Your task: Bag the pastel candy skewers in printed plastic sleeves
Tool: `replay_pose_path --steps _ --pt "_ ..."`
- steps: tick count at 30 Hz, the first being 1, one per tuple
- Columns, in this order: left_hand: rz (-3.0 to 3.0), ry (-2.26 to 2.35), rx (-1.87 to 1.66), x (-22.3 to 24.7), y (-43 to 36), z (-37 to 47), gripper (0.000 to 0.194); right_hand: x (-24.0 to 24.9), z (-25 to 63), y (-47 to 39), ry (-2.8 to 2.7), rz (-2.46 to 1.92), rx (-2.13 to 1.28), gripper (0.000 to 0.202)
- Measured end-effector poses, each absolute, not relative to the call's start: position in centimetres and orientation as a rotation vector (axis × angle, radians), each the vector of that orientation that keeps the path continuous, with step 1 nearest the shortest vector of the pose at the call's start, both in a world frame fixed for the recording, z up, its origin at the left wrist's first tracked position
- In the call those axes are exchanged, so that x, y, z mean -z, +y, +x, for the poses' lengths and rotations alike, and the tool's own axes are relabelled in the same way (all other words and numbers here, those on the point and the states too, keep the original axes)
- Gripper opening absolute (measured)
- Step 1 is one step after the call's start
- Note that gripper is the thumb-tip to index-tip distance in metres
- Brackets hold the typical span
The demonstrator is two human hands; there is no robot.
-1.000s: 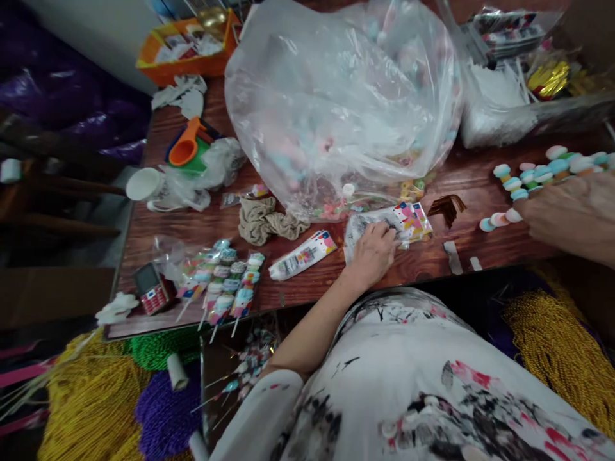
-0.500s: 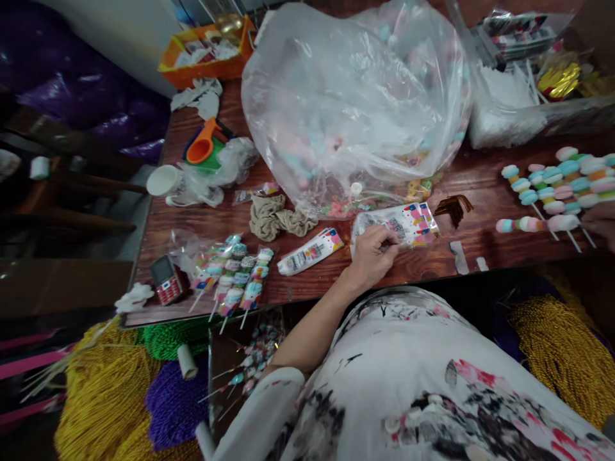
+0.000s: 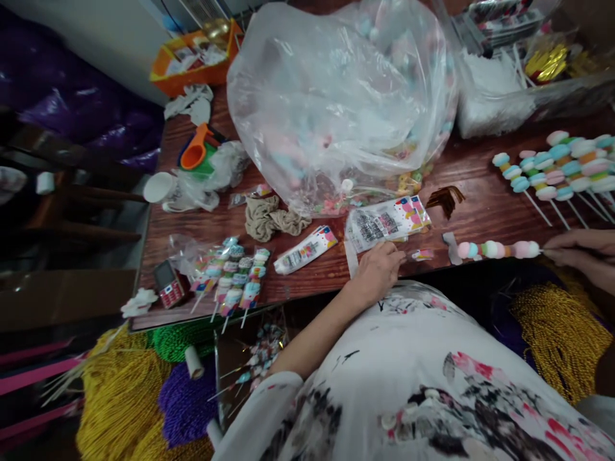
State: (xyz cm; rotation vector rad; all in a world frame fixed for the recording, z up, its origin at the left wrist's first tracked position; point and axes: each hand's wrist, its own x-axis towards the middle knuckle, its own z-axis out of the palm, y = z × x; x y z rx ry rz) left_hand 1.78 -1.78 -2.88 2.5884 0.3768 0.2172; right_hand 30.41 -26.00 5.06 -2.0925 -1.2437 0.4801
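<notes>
In the head view my left hand [image 3: 378,267] is closed at the table's front edge. Its fingers pinch a clear plastic bag [image 3: 423,255] whose small coloured print lies to the right of the fingertips. Just beyond that hand is a stack of printed plastic bags [image 3: 384,224]. At the right, my right hand [image 3: 583,251] grips the stick of a marshmallow skewer [image 3: 500,250]. This skewer lies level, its pastel pieces pointing left toward the bag, with a gap between them. More marshmallow skewers [image 3: 567,166] rest on the table behind my right hand.
A large clear bag [image 3: 336,109] of pastel pieces fills the table's back. Nearer are folded printed packets [image 3: 306,250], a beige cloth [image 3: 273,218], bagged skewers [image 3: 235,275] and a phone [image 3: 169,283]. Brown twist ties [image 3: 446,200] lie right of the stack; a plastic bin [image 3: 500,109] stands behind.
My right hand has brought one skewer leftward from the group, now holding it by its stick. My left hand has drawn one bag from the stack toward the table edge. The view has shifted slightly.
</notes>
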Motion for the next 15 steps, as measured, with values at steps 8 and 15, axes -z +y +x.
replay_pose_path --steps 8,15 --pt "2.135 0.511 -0.479 4.3 -1.0 1.9 0.012 -2.5 26.5 -23.5 -1.209 -1.925 -0.427 0.004" --pt "2.122 0.480 -0.454 4.0 -0.5 2.0 0.011 -1.8 25.9 -23.8 -1.480 -1.858 -0.247 0.012"
